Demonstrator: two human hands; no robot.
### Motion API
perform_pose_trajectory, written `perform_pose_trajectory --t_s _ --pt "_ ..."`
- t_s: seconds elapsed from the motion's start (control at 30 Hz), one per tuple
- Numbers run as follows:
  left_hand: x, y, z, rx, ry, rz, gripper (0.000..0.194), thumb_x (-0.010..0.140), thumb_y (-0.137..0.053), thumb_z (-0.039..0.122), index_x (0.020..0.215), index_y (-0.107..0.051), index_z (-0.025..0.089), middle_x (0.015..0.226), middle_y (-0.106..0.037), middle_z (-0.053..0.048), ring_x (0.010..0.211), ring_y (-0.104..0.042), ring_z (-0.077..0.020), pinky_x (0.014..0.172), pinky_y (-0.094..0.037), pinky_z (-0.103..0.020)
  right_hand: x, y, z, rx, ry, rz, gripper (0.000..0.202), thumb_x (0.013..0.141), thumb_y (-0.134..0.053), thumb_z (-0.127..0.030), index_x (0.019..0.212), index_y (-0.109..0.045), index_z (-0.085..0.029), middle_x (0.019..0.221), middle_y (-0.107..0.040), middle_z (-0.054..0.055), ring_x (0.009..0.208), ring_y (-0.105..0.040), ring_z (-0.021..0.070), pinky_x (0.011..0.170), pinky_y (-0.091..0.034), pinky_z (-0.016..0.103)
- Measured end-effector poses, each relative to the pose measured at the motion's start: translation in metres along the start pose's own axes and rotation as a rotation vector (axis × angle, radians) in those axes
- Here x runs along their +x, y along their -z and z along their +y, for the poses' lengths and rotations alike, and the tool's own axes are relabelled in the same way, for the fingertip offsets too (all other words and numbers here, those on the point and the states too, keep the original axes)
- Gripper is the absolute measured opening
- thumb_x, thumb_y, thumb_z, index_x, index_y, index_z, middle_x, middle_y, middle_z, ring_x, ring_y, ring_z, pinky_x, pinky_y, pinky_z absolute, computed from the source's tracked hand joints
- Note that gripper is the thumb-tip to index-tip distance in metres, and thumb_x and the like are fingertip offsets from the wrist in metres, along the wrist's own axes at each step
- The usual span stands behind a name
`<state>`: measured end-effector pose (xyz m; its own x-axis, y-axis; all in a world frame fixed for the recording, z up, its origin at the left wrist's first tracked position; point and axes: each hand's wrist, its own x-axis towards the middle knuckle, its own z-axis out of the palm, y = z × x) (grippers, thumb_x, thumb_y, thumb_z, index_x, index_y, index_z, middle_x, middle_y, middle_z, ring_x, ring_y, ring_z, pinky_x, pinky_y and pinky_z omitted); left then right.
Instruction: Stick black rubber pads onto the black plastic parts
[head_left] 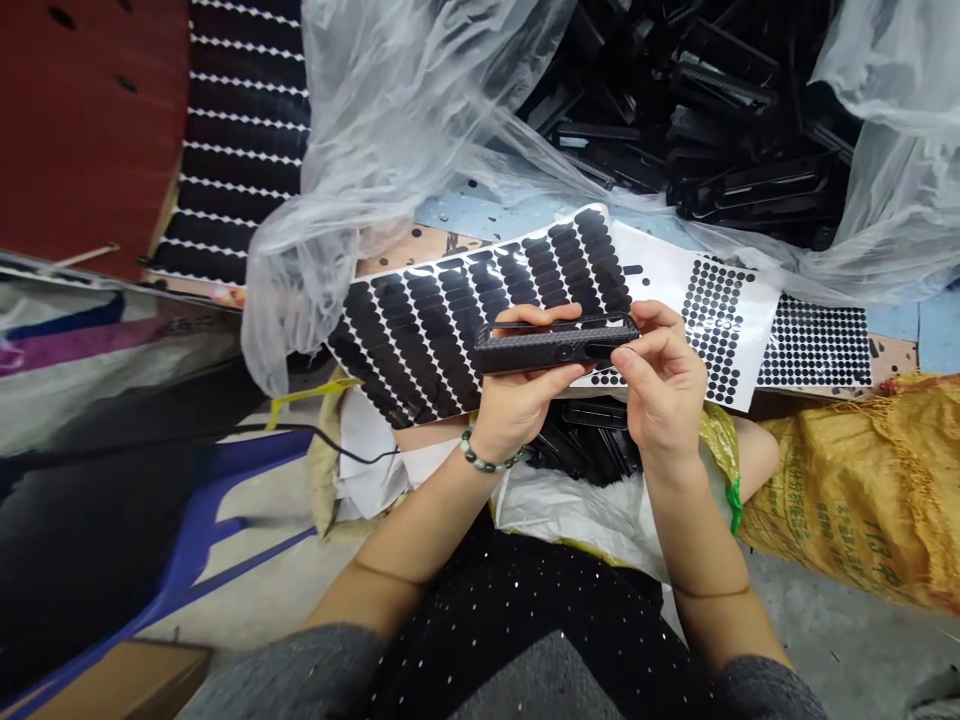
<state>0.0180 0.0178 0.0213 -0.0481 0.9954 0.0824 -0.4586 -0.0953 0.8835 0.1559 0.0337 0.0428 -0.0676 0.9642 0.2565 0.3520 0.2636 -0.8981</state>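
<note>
A long black plastic housing (pixel 529 352) with a carbon-like weave and an open slot along its top lies across my left hand (pixel 525 395). The fingers of that hand wrap behind it and the thumb presses along its lower edge. At the housing's right end, my right hand (pixel 664 375) is closed in a pinch. By its thumb tip is a small dark oval piece (pixel 600 350), which looks like a black sticker lying against the housing's front. Just behind both hands is a sheet of black oval stickers (pixel 450 320), partly covered by them.
A white sheet of round black dots (pixel 712 320) and another dotted sheet (pixel 817 340) lie to the right. Clear plastic (pixel 405 130) surrounds a heap of black housings (pixel 720 130) at the back. More housings (pixel 577 440) sit in a lap bag. A yellow woven sack (pixel 862 490) stands right.
</note>
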Motion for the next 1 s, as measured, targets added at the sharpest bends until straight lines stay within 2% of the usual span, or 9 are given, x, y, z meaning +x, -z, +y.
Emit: perform_pose_trajectory --t_s 0.13,0.27,0.33,0.4,0.47,0.53,0.67,0.83,1.0 --pt "0.000 -0.001 -0.002 0.034 -0.021 -0.002 0.043 0.077 -0.079 0.037 0.105 -0.047 0.032 0.122 -0.061 0.003 0.105 -0.067 -0.0173 0.084 -0.062 -0.031 0.000 -0.001 -0.002 -0.049 -0.013 0.024 0.009 0.090 -0.055 -0.024 0.085 -0.062 -0.025 0.119 -0.056 0.006 0.116 -0.057 0.0231 0.102 -0.051 0.049" --pt "-0.002 -0.001 -0.006 0.061 -0.064 0.007 0.041 0.079 -0.077 0.033 0.108 -0.047 0.033 0.123 -0.061 0.003 0.107 -0.066 -0.0158 0.087 -0.061 -0.031 -0.002 -0.002 -0.012 -0.150 0.075 0.133 0.008 0.090 -0.057 -0.027 0.087 -0.064 -0.027 0.120 -0.056 0.007 0.114 -0.059 0.0252 0.101 -0.052 0.051" --pt "-0.004 0.000 -0.007 0.074 -0.077 0.025 0.040 0.081 -0.075 0.032 0.108 -0.047 0.034 0.124 -0.060 0.003 0.109 -0.065 -0.0149 0.091 -0.059 -0.031 -0.005 -0.002 -0.016 -0.306 0.096 0.175 0.009 0.090 -0.060 -0.031 0.098 -0.064 -0.029 0.133 -0.051 0.009 0.116 -0.059 0.0274 0.100 -0.053 0.052" --pt "-0.004 0.000 -0.009 0.096 -0.073 0.045 0.036 0.084 -0.072 0.032 0.109 -0.046 0.035 0.127 -0.059 0.004 0.111 -0.064 -0.0142 0.094 -0.059 -0.032 -0.007 -0.004 -0.013 -0.401 0.058 0.175 0.033 0.088 -0.062 -0.035 0.121 -0.057 -0.032 0.146 -0.041 0.011 0.121 -0.057 0.0293 0.098 -0.055 0.052" --pt "-0.003 -0.001 -0.011 0.130 -0.070 0.059 0.034 0.086 -0.069 0.033 0.110 -0.045 0.036 0.131 -0.057 0.004 0.111 -0.064 -0.0140 0.093 -0.059 -0.032 -0.008 -0.007 -0.007 -0.295 -0.012 0.134 0.059 0.087 -0.063 -0.038 0.141 -0.039 -0.033 0.148 -0.041 0.013 0.120 -0.059 0.0271 0.094 -0.059 0.046" --pt "-0.003 -0.001 -0.013 0.159 -0.084 0.065 0.034 0.088 -0.067 0.034 0.112 -0.044 0.036 0.132 -0.057 0.003 0.111 -0.064 -0.0137 0.093 -0.059 -0.032 -0.006 -0.012 0.001 -0.044 -0.088 0.051 0.071 0.086 -0.066 -0.040 0.146 -0.029 -0.032 0.138 -0.053 0.013 0.111 -0.064 0.0225 0.089 -0.061 0.039" --pt "-0.007 0.005 -0.008 0.096 -0.093 0.003 0.040 0.084 -0.072 0.034 0.115 -0.047 0.038 0.136 -0.055 0.004 0.123 -0.059 -0.0153 0.102 -0.055 -0.033 0.001 -0.013 0.010 0.296 -0.237 -0.056 0.055 0.082 -0.069 -0.047 0.131 -0.053 -0.030 0.119 -0.069 0.006 0.106 -0.067 0.0202 0.091 -0.061 0.038" --pt "0.001 0.029 0.016 0.005 0.224 -0.320 0.051 0.082 -0.063 0.061 0.120 -0.060 0.027 0.147 -0.050 -0.010 0.126 -0.059 -0.0300 0.089 -0.062 -0.039 0.002 0.003 0.010 0.357 -0.305 -0.072 0.044 0.078 -0.072 -0.047 0.119 -0.065 -0.031 0.114 -0.072 0.002 0.102 -0.069 0.0200 0.089 -0.063 0.040" --pt "0.018 0.024 0.030 0.188 0.532 -0.390 0.045 0.084 -0.069 0.040 0.124 -0.060 0.021 0.117 -0.070 -0.010 0.097 -0.072 -0.0229 0.080 -0.062 -0.032 0.000 0.020 0.001 0.082 -0.125 -0.194 0.041 0.086 -0.065 -0.036 0.127 -0.061 -0.033 0.129 -0.064 0.003 0.108 -0.066 0.0217 0.085 -0.064 0.039"
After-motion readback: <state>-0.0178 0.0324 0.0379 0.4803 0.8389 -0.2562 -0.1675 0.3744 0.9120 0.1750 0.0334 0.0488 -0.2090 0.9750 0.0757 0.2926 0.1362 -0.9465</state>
